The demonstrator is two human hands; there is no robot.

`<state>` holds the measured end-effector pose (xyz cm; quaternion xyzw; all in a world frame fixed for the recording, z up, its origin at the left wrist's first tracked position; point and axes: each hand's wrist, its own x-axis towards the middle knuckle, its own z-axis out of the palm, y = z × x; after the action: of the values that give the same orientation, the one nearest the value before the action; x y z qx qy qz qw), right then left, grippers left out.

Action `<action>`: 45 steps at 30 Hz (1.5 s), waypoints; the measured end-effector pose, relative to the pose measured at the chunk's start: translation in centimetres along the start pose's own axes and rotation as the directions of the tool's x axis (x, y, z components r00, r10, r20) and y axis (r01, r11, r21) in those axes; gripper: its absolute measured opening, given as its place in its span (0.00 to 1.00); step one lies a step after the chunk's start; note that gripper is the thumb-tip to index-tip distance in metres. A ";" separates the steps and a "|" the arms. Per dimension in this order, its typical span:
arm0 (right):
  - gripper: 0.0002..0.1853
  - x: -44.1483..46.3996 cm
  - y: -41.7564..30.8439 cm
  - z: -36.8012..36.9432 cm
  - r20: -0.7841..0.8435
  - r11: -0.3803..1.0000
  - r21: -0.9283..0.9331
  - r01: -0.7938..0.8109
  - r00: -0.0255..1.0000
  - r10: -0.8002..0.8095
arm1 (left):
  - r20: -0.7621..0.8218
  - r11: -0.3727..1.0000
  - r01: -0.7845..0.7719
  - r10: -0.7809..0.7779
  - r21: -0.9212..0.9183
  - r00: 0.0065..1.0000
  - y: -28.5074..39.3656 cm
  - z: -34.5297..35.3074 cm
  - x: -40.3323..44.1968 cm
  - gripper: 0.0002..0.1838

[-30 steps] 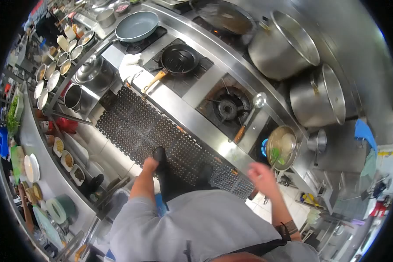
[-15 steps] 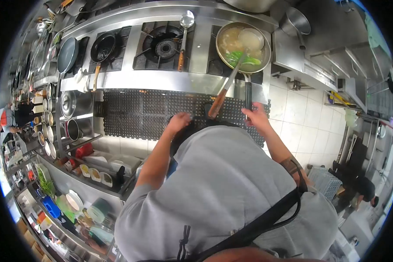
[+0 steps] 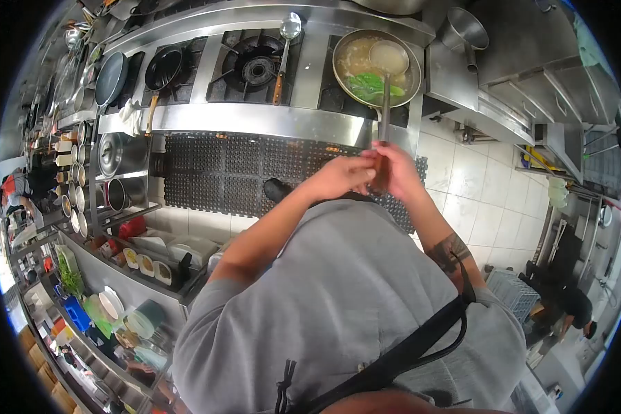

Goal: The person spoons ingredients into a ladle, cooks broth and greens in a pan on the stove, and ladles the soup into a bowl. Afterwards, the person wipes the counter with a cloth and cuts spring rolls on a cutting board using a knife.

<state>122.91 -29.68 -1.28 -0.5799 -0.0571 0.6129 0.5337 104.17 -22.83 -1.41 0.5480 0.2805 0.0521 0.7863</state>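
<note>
Long steel ladle with a brown wooden handle, pale round bowl over in the round metal pan, pointing straight away from the grey shirt. Left hand and right hand curled against the wood, can't tell how tightly. Probably stiff, bowl-heavy when full, so best gripped on that wood.

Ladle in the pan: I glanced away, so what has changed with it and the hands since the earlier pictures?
The ladle's handle swung right from half a second ago, now pointing back toward the person. The left hand, then free, moved right to it; the right hand left its place at the pan's handle and meets it too. Whether either grip is closed is unclear. Pan, leaves and spoon stayed put.
</note>
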 end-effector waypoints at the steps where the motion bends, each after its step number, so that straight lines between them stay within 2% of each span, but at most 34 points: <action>1: 0.18 -0.2 -0.9 -0.4 0.051 0.989 0.107 -0.101 0.994 0.096 | -0.004 1.000 -0.006 0.006 -0.002 1.000 0.0 0.1 -0.1 0.19; 2: 0.14 -0.6 -1.5 -1.0 0.028 0.999 0.049 -0.013 1.000 0.011 | 0.032 0.999 -0.012 0.011 0.044 0.999 -0.2 0.2 -0.3 0.17; 3: 0.14 -1.1 -2.3 -2.1 0.030 0.999 0.038 -0.015 0.999 0.014 | 0.067 0.996 -0.021 0.015 0.087 0.998 -0.6 0.1 -0.6 0.16; 5: 0.12 -2.2 -4.1 -4.6 0.001 0.933 -0.357 0.037 0.999 -0.040 | 0.016 0.998 0.011 -0.012 0.059 1.000 -3.3 -0.9 -0.9 0.16; 6: 0.12 -2.4 -4.5 -5.6 0.002 0.929 -0.368 0.042 0.999 -0.044 | -0.070 0.993 0.057 -0.050 0.106 0.996 -5.6 -1.7 -1.0 0.15; 7: 0.13 -2.6 -4.7 -6.6 -0.031 0.818 -0.570 0.077 0.993 -0.115 | -0.158 0.983 0.107 -0.084 0.148 0.984 -8.0 -2.6 -1.3 0.15; 8: 0.15 -2.9 -5.0 -7.4 -0.047 0.664 -0.742 0.094 0.981 -0.191 | -0.221 0.943 0.124 -0.056 0.308 0.974 -10.6 -3.6 -1.8 0.16; 9: 0.15 -3.3 -5.3 -7.7 -0.042 0.657 -0.748 0.097 0.980 -0.192 | -0.279 0.876 0.151 -0.020 0.459 0.960 -13.1 -4.8 -2.6 0.18; 11: 0.25 -3.8 -5.8 -8.3 -0.057 0.434 -0.891 0.132 0.917 -0.395 | -0.281 0.684 0.163 0.063 0.711 0.958 -17.6 -7.3 -4.5 0.20; 12: 0.32 -2.2 -5.0 -11.0 0.038 0.249 -0.952 0.177 0.877 -0.479 | -0.365 0.652 0.285 -0.012 0.703 0.931 -19.5 -8.1 -5.7 0.20; 13: 0.32 -0.8 -4.6 -12.7 0.042 0.250 -0.951 0.181 0.877 -0.479 | -0.446 0.608 0.401 -0.085 0.685 0.891 -21.1 -8.7 -7.1 0.20; 15: 0.31 1.2 -4.1 -14.6 0.377 -0.192 -0.922 0.335 0.672 -0.638 | -0.588 0.584 0.589 -0.222 0.558 0.777 -23.0 -9.5 -10.1 0.18; 16: 0.31 1.3 -4.0 -14.3 0.373 -0.185 -0.924 0.336 0.671 -0.641 | -0.465 0.375 0.499 -0.184 0.781 0.866 -26.3 -11.1 -11.3 0.16; 17: 0.31 1.1 -3.8 -13.3 0.206 0.094 -0.946 0.309 0.801 -0.562 | -0.322 0.135 0.349 -0.186 0.927 0.928 -30.5 -12.8 -12.4 0.14; 18: 0.31 0.9 -3.7 -12.3 0.062 0.360 -0.904 0.231 0.904 -0.423 | -0.323 0.129 0.350 -0.189 0.928 0.927 -33.8 -13.8 -13.8 0.14; 19: 0.31 0.6 -3.5 -11.5 0.063 0.365 -0.902 0.233 0.904 -0.422 | -0.455 0.355 0.516 -0.245 0.780 0.856 -36.4 -14.3 -15.3 0.12; 20: 0.27 0.5 -3.4 -10.6 0.034 0.646 -0.732 0.216 0.959 -0.281 | -0.509 0.453 0.584 -0.289 0.674 0.811 -36.7 -14.2 -16.1 0.11; 21: 0.23 0.4 -3.4 -10.2 0.054 0.859 -0.493 0.140 0.990 -0.130 | -0.559 0.539 0.638 -0.331 0.550 0.760 -36.3 -13.9 -16.8 0.10; 22: 0.23 0.2 -3.6 -10.1 0.059 0.861 -0.489 0.141 0.990 -0.128 | -0.480 0.403 0.596 -0.358 0.695 0.801 -35.8 -13.9 -17.6 0.09; 23: 0.20 0.2 -3.9 -10.2 0.127 0.953 -0.289 0.092 0.990 -0.057 | -0.400 0.259 0.519 -0.398 0.814 0.826 -35.3 -13.8 -18.2 0.09; 24: 0.18 0.0 -4.1 -10.3 0.208 0.997 -0.080 0.019 0.978 -0.002 | -0.405 0.255 0.524 -0.398 0.813 0.823 -36.7 -14.0 -18.5 0.09; 25: 0.15 -0.2 -4.4 -10.2 0.297 0.989 0.125 -0.075 0.954 0.034 | -0.461 0.435 0.587 -0.368 0.683 0.808 -39.1 -14.5 -18.7 0.09; 26: 0.17 -0.8 -4.7 -9.7 0.273 0.993 0.108 -0.054 0.962 0.022 | -0.517 0.598 0.609 -0.347 0.521 0.782 -40.1 -14.9 -18.8 0.09; 27: 0.17 -1.4 -5.1 -9.5 0.277 0.992 0.112 -0.054 0.961 0.021 | -0.521 0.594 0.612 -0.346 0.522 0.780 -38.8 -14.7 -19.0 0.09; 29: 0.19 -2.5 -5.7 -9.2 0.238 0.986 -0.153 0.061 0.971 -0.023 | -0.370 0.310 0.379 -0.091 0.872 0.925 -34.0 -13.2 -18.2 0.10; 30: 0.19 -3.1 -6.1 -8.9 0.242 0.987 -0.152 0.060 0.970 -0.022 | -0.437 0.406 0.424 -0.065 0.810 0.897 -33.8 -13.1 -17.7 0.12; 31: 0.22 -3.8 -6.5 -8.7 0.184 0.957 -0.272 0.099 0.982 -0.050 | -0.441 0.404 0.428 -0.065 0.808 0.895 -33.5 -12.8 -17.2 0.12; 32: 0.26 -4.2 -6.6 -8.7 0.129 0.911 -0.390 0.131 0.988 -0.086 | -0.626 0.628 0.578 -0.179 0.521 0.759 -33.2 -12.5 -16.5 0.13; 33: 0.26 -4.2 -6.5 -8.9 0.134 0.912 -0.389 0.133 0.987 -0.087 | -0.730 0.762 0.629 -0.342 0.154 0.592 -32.8 -12.2 -16.1 0.15; 35: 0.37 -4.1 -6.2 -10.0 0.096 0.762 -0.620 0.190 0.981 -0.166 | -0.728 0.784 0.606 -0.338 0.132 0.596 -31.3 -11.9 -15.9 0.16; 40: 0.36 -3.2 -3.2 -11.6 0.049 0.667 -0.696 0.267 0.944 -0.327 | -0.734 0.803 0.579 -0.309 0.140 0.605 -29.3 -11.7 -17.1 0.17; 42: 0.36 -2.2 -1.6 -12.2 0.026 0.635 -0.715 0.292 0.919 -0.393 | -0.710 0.758 0.636 -0.369 0.143 0.600 -28.2 -11.5 -18.0 0.16; 44: 0.36 -0.6 -0.3 -12.4 0.120 0.274 -0.897 0.347 0.787 -0.605 | -0.698 0.777 0.614 -0.365 0.136 0.616 -30.0 -12.4 -18.9 0.16; 45: 0.36 0.7 0.5 -13.1 0.130 0.264 -0.897 0.355 0.782 -0.610 | -0.684 0.786 0.607 -0.380 0.116 0.623 -31.4 -12.9 -19.7 0.15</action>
<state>132.90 -36.54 -6.29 -0.7920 -0.4784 0.2171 0.3110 74.16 -32.14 -24.97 0.5231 0.6717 -0.0385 0.5231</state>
